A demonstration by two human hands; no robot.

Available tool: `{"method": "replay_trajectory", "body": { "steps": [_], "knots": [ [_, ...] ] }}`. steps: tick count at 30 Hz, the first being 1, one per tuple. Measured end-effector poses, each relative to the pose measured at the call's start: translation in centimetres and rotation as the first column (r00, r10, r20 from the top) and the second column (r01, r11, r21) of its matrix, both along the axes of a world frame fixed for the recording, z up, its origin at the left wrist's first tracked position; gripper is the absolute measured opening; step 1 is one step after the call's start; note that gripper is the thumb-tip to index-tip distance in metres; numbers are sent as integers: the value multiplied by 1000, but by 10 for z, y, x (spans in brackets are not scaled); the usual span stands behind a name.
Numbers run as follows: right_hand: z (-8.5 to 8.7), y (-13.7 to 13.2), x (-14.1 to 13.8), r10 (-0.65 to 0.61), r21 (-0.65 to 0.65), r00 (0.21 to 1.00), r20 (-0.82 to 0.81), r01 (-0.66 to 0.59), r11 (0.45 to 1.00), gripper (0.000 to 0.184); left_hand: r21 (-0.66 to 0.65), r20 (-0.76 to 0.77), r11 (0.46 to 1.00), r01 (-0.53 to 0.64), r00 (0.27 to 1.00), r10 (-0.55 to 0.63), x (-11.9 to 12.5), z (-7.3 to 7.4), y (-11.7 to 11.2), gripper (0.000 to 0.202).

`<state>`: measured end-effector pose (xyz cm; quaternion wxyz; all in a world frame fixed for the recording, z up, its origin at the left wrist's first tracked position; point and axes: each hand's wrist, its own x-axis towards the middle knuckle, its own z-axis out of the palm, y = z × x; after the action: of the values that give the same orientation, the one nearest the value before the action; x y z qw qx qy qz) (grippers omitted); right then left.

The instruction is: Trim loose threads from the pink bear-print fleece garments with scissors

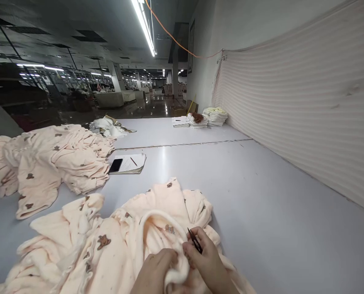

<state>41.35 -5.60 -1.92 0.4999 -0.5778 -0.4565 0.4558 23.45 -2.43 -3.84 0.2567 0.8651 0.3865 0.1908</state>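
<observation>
A cream-pink fleece garment (114,249) printed with small brown bears lies rumpled in front of me. Its rounded white-edged neckline (152,213) loops up near the middle. My left hand (157,267) has its fingers closed on the fabric at this edge. Just to the right, my right hand (204,259) holds small black thread snips (194,240), their dark tip pointing up and to the left. Its fingertips are close against the same edge, and whether they also pinch the cloth I cannot tell. The left fingertips are partly hidden by folds.
More bear-print fleece (65,155) is heaped at the left. Beside it are a dark phone (116,165) and a notepad (128,163) with a pen. White cloth scraps (108,126) and folded stacks (215,117) sit at the table's far end. A striped cloth (292,102) hangs along the right wall.
</observation>
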Motion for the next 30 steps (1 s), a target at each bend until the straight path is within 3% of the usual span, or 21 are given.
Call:
{"method": "replay_trajectory", "body": {
  "steps": [3, 6, 10, 16, 22, 26, 30],
  "knots": [
    [1, -6, -2, -126, 110, 961, 246, 101, 989, 19, -55, 32, 997, -62, 997, 63, 3, -3, -2, 45],
    [0, -12, 2, -261, 243, 904, 340, 183, 953, 23, -46, 117, 999, -11, 993, 16, 3, -5, 0, 42],
    [-2, -26, 22, -118, 140, 951, 284, 80, 987, 24, -105, 131, 994, -5, 991, 19, -2, 2, 4, 30],
    [-9, -32, 37, -7, 19, 885, 465, -2, 1000, 24, -190, 126, 981, 43, 992, -19, -6, 11, 6, 27],
    [4, -10, 23, 20, 56, 917, 397, -46, 997, 19, -176, 102, 982, 72, 993, -55, -8, 8, 9, 29],
    [7, -9, 25, 17, 51, 878, 478, -47, 998, 19, -166, 141, 982, 92, 988, -68, -6, 7, 6, 32],
    [8, -17, 29, 24, 80, 786, 617, -93, 993, 18, -51, 189, 997, 51, 981, -41, -1, 3, -1, 39]
  ]
}}
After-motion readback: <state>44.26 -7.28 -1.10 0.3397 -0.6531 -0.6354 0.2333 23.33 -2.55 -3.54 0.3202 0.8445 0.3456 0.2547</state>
